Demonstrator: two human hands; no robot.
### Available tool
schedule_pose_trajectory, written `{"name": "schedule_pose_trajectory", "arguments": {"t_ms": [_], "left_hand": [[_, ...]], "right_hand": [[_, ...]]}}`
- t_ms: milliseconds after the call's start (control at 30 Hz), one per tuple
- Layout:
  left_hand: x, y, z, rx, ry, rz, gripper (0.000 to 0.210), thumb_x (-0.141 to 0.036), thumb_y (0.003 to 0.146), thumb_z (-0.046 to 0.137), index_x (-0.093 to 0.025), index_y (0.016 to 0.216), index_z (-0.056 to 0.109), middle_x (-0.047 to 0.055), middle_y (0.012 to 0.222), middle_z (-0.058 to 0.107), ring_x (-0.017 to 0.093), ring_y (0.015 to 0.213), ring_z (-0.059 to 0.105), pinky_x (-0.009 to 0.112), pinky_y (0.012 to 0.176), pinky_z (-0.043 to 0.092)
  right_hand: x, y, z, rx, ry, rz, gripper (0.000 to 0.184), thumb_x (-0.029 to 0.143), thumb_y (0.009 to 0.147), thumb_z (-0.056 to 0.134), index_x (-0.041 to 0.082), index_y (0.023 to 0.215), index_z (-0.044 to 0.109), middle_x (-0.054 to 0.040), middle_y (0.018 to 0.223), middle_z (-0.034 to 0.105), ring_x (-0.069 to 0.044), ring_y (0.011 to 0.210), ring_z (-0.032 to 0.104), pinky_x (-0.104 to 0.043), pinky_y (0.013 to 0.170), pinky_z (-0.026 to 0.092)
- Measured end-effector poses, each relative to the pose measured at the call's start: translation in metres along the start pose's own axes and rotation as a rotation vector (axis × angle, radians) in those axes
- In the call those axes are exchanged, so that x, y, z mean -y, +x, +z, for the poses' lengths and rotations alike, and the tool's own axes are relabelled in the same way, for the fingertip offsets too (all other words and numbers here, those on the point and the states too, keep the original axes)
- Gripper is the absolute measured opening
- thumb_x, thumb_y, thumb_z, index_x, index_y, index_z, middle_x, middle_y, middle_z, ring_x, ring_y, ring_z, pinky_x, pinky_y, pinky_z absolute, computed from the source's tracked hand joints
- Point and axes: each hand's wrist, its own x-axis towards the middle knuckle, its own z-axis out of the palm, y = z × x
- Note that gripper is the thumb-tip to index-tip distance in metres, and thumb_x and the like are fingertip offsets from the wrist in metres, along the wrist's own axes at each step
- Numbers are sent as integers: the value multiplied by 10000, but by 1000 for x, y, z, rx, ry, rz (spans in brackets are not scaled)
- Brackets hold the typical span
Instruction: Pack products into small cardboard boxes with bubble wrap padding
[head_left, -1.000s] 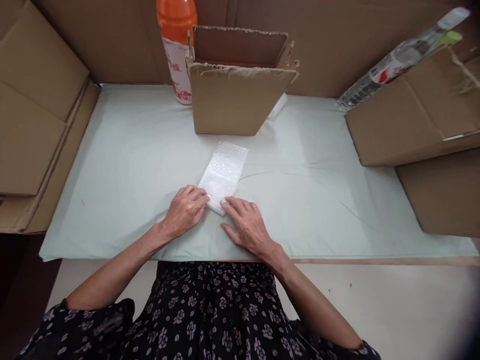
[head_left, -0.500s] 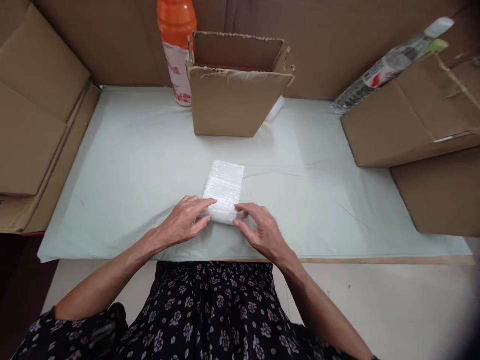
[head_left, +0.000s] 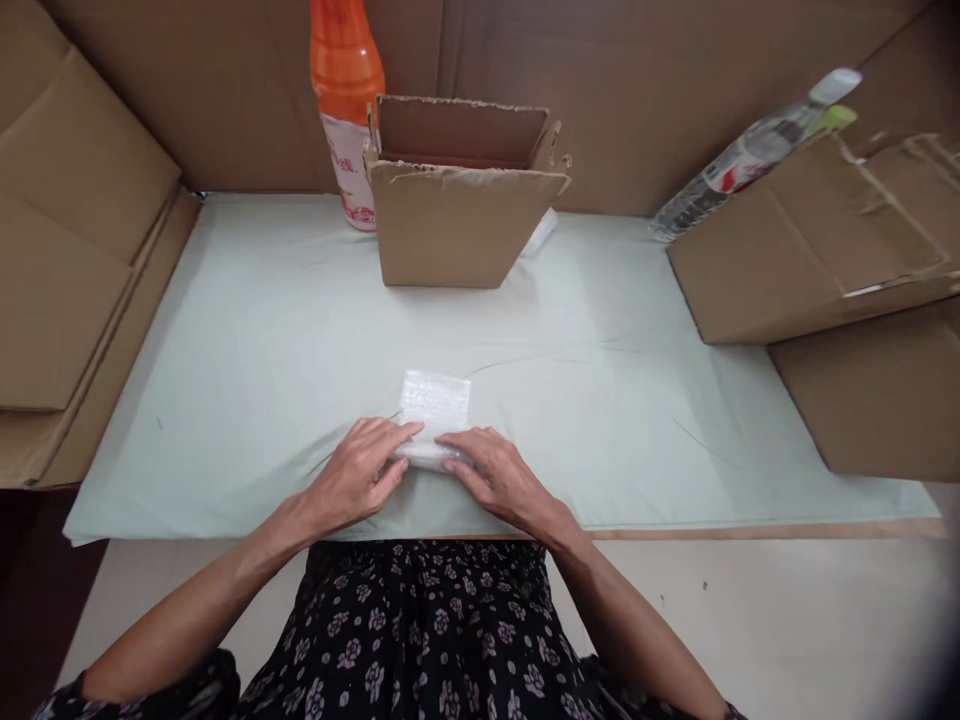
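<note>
A small sheet of clear bubble wrap (head_left: 435, 398) lies on the pale green cloth in front of me, its near end rolled or folded into a thick edge. My left hand (head_left: 360, 468) grips the left end of that fold, thumb in front and fingers on top. On the right end, my right hand (head_left: 491, 472) holds it the same way, with the fingers lying over the fold. The flat part of the wrap stretches away from me beyond the fingertips. Whether anything is inside the fold cannot be seen.
An open cardboard box (head_left: 457, 225) stands at the back middle, beside an orange-topped bottle (head_left: 349, 120). Something whitish (head_left: 541, 232) shows behind the box. To the right are cardboard boxes (head_left: 787, 260) and a clear plastic bottle (head_left: 742, 165). Large cardboard (head_left: 67, 250) borders the left.
The near edge of the bubble wrap has been rolled further away from me, so the flat part is shorter. My right hand now lies more over the fold. The view has shifted slightly.
</note>
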Motion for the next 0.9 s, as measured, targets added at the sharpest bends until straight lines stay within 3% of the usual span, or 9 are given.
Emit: {"name": "schedule_pose_trajectory", "arguments": {"t_ms": [67,167,300,433,567,700,767,833,900], "left_hand": [[-1,-3,4,17,-16,-90,381,-188,984,487,-183,1359,551,69,998,718,206,884,633,372,845,508],[9,10,12,-19,67,-201,361,-236,974,512,-168,1320,590,88,993,707,229,898,628,397,861,511],[18,29,20,-157,42,-318,360,-287,940,569,-157,1272,622,109,1041,681,245,963,624,416,902,511],[4,19,24,-388,-460,-586,531,-370,902,623,-170,1383,521,125,1198,654,225,1031,643,403,928,530],[-15,8,28,-402,-1007,-806,757,-374,787,748,-161,1445,438,128,1259,641,239,1120,640,374,964,525],[-25,14,33,-363,-1112,-791,799,-367,791,754,-170,1487,416,67,1075,684,197,968,652,313,881,532],[-25,18,38,-286,-1083,-720,772,-368,829,715,-177,1508,398,70,1075,692,199,953,662,323,879,543],[-20,24,44,-217,-915,-641,690,-341,862,662,-178,1491,429,97,1139,693,219,991,673,361,913,550],[-11,37,43,-226,-609,-511,621,-315,867,641,-178,1451,481,129,1216,678,257,1071,668,418,963,543]], "right_hand": [[8,-10,-5,-41,-20,9,299,291,1006,549,234,1287,635,-95,1193,735,-247,1049,676,-417,888,532],[16,-15,-7,-155,-212,18,318,299,975,600,210,1278,636,-157,1321,660,-305,1157,619,-467,921,506],[6,2,4,-77,-311,-27,304,224,944,619,211,1246,657,-150,1289,678,-313,1152,614,-460,895,503],[-11,21,11,-194,-76,151,278,230,963,563,218,1214,681,-117,1189,733,-281,1079,660,-453,924,527],[-6,18,9,-116,315,259,283,344,951,586,223,1181,698,-84,1146,753,-247,1044,693,-399,941,549],[0,7,1,-141,438,305,445,445,890,664,217,1273,666,-114,1319,680,-284,1207,628,-432,1035,503],[-4,5,-4,-68,556,333,535,490,887,661,214,1344,628,-119,1347,663,-280,1181,642,-411,989,530],[-9,6,-10,66,654,346,484,497,926,602,199,1304,653,-99,1203,726,-246,1027,691,-357,874,563],[-16,9,-20,74,630,365,404,461,944,566,173,1196,696,-79,1050,757,-224,916,699,-322,805,563]]}}
